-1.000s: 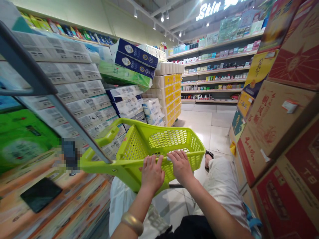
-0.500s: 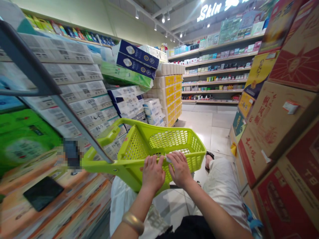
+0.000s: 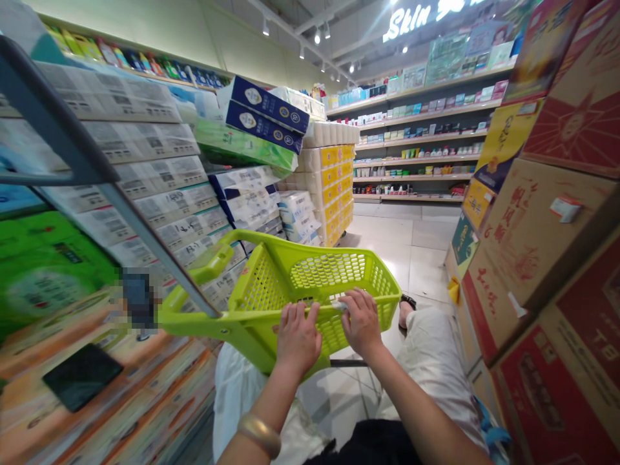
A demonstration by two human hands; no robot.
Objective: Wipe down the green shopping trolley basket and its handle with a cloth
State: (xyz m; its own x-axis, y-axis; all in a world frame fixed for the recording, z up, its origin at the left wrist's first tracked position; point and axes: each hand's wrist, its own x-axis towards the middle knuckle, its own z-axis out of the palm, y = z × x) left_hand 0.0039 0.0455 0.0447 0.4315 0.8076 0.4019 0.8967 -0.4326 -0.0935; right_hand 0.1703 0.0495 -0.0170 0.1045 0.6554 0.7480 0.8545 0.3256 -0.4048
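Head view, lower centre: your left hand (image 3: 299, 339) grips the green basket (image 3: 252, 316), presumably steadying it; right hand (image 3: 362, 323) pinches a white wad (image 3: 339, 305).

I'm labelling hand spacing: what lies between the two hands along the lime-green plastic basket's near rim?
The head view shows bare rim, then a small white wad by the right hand.

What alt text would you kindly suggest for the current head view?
A left hand and right hand are at the edge of a green cart, the right holding something white. Stacked packs stand left, boxes right, shelves behind.
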